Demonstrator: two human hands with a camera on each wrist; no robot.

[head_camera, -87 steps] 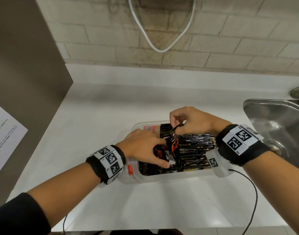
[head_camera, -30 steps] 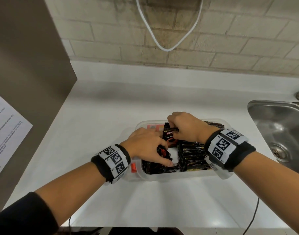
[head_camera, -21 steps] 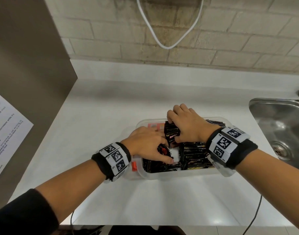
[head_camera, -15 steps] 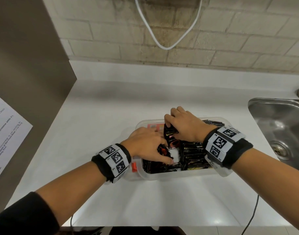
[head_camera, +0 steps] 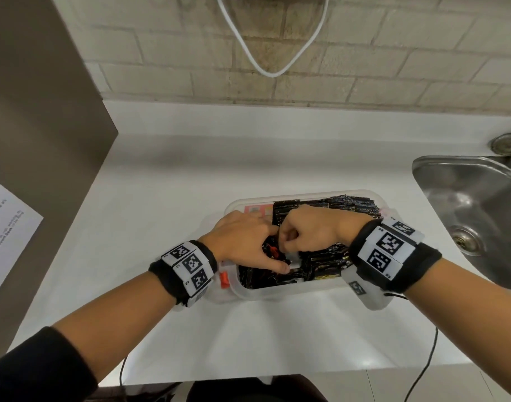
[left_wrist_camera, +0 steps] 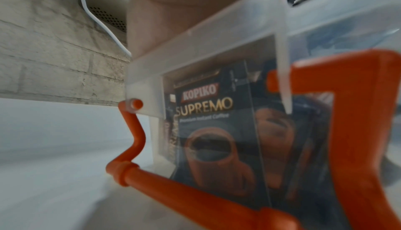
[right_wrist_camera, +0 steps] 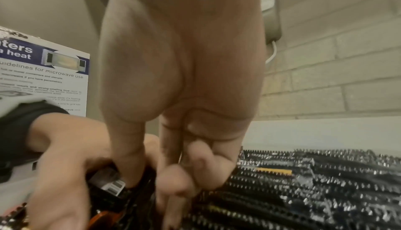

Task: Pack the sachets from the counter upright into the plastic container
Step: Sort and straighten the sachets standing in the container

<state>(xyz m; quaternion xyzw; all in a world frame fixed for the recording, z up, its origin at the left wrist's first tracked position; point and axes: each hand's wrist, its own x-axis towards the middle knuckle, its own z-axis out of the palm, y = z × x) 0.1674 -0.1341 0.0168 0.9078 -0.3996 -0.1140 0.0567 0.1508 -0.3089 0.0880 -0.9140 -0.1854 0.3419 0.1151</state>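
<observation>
A clear plastic container (head_camera: 277,290) with an orange latch (head_camera: 224,280) stands on the white counter (head_camera: 161,198). Black sachets (head_camera: 329,256) stand upright in tight rows in its right part, their crimped tops showing (right_wrist_camera: 303,190). My left hand (head_camera: 273,248) reaches into the left part and grips a loose bunch of sachets between thumb and fingers. My right hand (head_camera: 289,239) is curled beside it, thumb and fingers (right_wrist_camera: 173,185) pinching a black sachet at the middle of the container. Through the container wall (left_wrist_camera: 195,44) an upright Kopiko sachet (left_wrist_camera: 206,130) shows.
A steel sink (head_camera: 466,204) lies to the right, its rim close to the container. A brown panel (head_camera: 39,126) with a paper notice (head_camera: 4,227) walls off the left. A white cable (head_camera: 266,68) hangs on the brick wall behind. Bare counter lies behind and before the container.
My right hand has come from the far middle of the container toward my left hand and curled into a pinch. The left hand has stayed on the left sachets.
</observation>
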